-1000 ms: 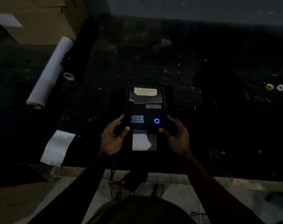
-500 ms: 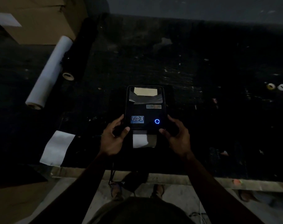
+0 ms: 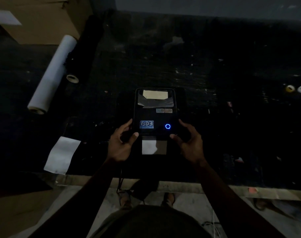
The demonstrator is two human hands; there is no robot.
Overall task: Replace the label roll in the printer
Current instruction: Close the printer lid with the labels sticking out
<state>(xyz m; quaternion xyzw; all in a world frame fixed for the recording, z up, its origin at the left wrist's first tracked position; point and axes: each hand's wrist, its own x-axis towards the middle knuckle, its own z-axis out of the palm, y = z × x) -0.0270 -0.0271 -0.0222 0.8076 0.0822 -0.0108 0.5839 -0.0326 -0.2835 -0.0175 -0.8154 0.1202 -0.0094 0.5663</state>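
A black label printer point(image 3: 155, 112) stands on the dark table, lid down, with a blue ring light point(image 3: 167, 126) lit on its front right. A white label point(image 3: 154, 147) sticks out of its front slot. My left hand point(image 3: 122, 143) grips the printer's front left corner, thumb on top. My right hand point(image 3: 189, 141) holds the front right corner, thumb near the slot. A loose white label strip point(image 3: 62, 155) lies to the left of the printer.
A long white paper roll point(image 3: 51, 74) and a dark roll point(image 3: 84, 48) lie at the far left beside a cardboard box point(image 3: 38, 19). Two small tape rolls point(image 3: 295, 88) sit at the far right. The table's front edge point(image 3: 180, 186) runs just below my hands.
The white label has come slightly further out of the slot. Both hands stay on the printer's front corners.
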